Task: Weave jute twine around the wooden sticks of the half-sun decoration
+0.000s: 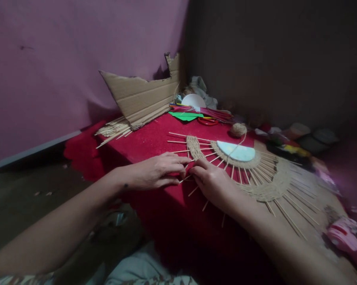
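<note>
A half-round frame of thin wooden sticks (299, 208) fans out around a pale blue half-disc (236, 151). Jute twine is woven across the sticks in a wide band (270, 190), with another woven stretch (193, 147) at the left. My left hand (163, 171) has its fingers bent around stick ends at the frame's left side. Close beside it, my right hand (212, 180) pinches at the lower end of the left woven stretch, partly hiding it. From a twine ball (238, 130) a strand runs over the half-disc towards my right hand; its held end is hidden.
The frame lies on a red cloth (148, 138) and partly on a brown board (323, 198). Behind stand cut cardboard (145, 97), a bundle of sticks (114, 128), red-handled scissors (208, 121) and green sheets (186, 116). A pink glue gun (348, 237) lies at right.
</note>
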`<action>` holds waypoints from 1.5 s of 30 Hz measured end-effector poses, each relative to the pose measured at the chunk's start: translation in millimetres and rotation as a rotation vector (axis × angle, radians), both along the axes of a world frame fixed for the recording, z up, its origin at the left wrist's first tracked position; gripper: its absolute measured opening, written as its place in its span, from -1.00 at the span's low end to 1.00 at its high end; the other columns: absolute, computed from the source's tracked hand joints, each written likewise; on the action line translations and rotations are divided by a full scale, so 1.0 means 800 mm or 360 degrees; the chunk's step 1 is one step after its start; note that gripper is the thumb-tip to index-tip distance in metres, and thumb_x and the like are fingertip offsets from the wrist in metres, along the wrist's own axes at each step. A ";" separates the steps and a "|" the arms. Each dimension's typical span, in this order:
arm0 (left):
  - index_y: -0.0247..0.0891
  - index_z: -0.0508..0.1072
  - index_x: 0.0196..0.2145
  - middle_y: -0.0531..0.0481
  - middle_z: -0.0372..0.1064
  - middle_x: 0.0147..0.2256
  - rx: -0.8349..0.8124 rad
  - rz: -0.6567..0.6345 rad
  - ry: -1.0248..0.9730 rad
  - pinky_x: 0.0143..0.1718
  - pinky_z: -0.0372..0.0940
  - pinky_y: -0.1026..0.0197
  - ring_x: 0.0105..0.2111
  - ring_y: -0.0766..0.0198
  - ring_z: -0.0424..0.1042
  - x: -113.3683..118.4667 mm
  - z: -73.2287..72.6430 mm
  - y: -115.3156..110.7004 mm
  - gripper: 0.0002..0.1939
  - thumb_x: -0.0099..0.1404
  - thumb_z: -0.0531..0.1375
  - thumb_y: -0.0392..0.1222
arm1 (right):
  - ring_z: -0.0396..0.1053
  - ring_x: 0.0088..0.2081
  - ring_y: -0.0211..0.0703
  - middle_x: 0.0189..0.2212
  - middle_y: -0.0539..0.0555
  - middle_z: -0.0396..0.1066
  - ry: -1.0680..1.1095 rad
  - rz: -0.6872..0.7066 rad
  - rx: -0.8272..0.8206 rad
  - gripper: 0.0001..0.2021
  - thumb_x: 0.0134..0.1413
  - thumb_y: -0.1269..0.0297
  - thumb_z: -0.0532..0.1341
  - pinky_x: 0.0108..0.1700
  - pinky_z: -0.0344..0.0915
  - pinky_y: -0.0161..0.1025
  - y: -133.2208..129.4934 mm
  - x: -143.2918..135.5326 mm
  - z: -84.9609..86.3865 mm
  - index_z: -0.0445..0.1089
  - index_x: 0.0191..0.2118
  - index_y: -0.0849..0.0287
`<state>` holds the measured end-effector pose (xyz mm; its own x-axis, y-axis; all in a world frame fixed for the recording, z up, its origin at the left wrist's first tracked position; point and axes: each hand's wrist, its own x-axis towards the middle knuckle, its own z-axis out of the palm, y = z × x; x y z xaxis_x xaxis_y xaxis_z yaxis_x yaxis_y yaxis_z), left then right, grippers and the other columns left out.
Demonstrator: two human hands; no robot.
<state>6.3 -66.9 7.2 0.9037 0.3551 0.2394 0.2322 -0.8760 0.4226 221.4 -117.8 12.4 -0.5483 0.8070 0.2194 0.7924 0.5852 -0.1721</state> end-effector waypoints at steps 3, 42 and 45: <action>-0.19 0.43 -0.09 -0.12 0.22 0.19 -0.0048 -0.0009 -0.0011 0.19 0.13 0.07 0.18 0.16 0.18 -0.001 0.001 0.000 -0.80 0.39 0.08 -0.20 | 0.38 -0.27 -0.15 -0.18 0.17 0.41 -0.0315 0.0067 0.0003 -0.83 0.23 0.44 0.09 -0.42 0.17 -0.28 0.000 -0.004 0.009 0.44 -0.20 0.27; -0.24 0.39 -0.28 -0.17 0.17 0.22 -0.0228 0.0144 -0.0002 0.19 0.13 0.02 0.27 0.15 0.06 0.000 0.002 -0.003 -0.88 0.38 0.08 -0.22 | 0.43 -0.46 -0.17 -0.47 0.05 0.52 -0.0043 -0.0303 -0.0215 -0.80 0.14 0.30 0.15 -0.39 0.26 -0.22 -0.022 0.082 0.030 0.53 -0.23 0.07; -0.23 0.40 -0.29 -0.13 0.19 0.21 -0.0245 0.0173 0.0000 0.18 0.15 0.05 0.23 0.17 0.13 -0.001 0.001 -0.004 -0.87 0.38 0.07 -0.22 | 0.40 -0.50 -0.21 -0.49 0.02 0.50 -0.0026 -0.0358 -0.0369 -0.77 0.15 0.32 0.12 -0.42 0.23 -0.26 -0.025 0.085 0.019 0.44 -0.11 0.07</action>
<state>5.6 -69.9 8.2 0.8580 0.4831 0.1745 0.3220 -0.7706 0.5499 289.2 -138.1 27.8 -0.3524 0.9358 0.0084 0.9012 0.3418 -0.2665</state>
